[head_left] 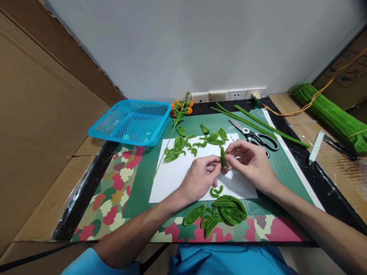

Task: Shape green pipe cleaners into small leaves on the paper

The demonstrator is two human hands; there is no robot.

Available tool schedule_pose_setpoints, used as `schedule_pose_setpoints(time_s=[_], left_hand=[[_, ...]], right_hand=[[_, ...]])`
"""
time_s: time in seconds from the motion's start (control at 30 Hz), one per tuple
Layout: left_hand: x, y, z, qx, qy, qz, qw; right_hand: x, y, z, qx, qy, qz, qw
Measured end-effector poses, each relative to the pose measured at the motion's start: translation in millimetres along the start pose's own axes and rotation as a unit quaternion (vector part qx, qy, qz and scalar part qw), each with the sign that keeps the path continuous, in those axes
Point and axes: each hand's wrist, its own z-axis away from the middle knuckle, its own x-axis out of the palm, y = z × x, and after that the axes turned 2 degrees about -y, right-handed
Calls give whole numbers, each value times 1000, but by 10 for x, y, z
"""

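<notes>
Currently, a small leaf of fuzzy green chenille stem (pixel 223 157) is held upright between both hands, above the right half of a white paper sheet (pixel 174 185). It is pinched at its lower left side by the thumb and fingers of the left hand (pixel 202 175), and its right side is gripped by the thumb and curled fingers of the right hand (pixel 250 162). More green fuzzy leaves and curled pieces (pixel 179 143) are scattered along the sheet's far edge, and two short green curls (pixel 216 191) are placed near its close edge. A heap of larger green leaves (pixel 230 210) is laid nearest the body, partly over a camouflage-patterned red, cream and green covering (pixel 114 198). The sheet is supported by a dark green mat (pixel 137 191), on which black-and-grey-handled scissors (pixel 259 139) and long straight green stems (pixel 246 121) are also set, to the right. At the far left, a blue perforated plastic basket (pixel 130 128) is seen, with an orange-flowered green spray (pixel 179 114) stretched beside it. A thick green bundle of stems (pixel 329 114) is rested on cardboard (pixel 304 124) at the right.
</notes>
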Motion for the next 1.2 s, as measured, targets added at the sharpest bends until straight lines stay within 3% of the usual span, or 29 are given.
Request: schedule_pose_setpoints(time_s=[0.23, 0.93, 1.2], left_hand=[[12, -9, 42, 6, 20, -81, 997], [48, 28, 25, -24, 36, 59, 997], [6, 58, 0, -21, 3, 73, 997]], right_hand=[[-1, 25, 18, -53, 5, 160, 986], [6, 1, 8, -18, 32, 94, 995], [-36, -16, -28, 5, 48, 12, 999]])
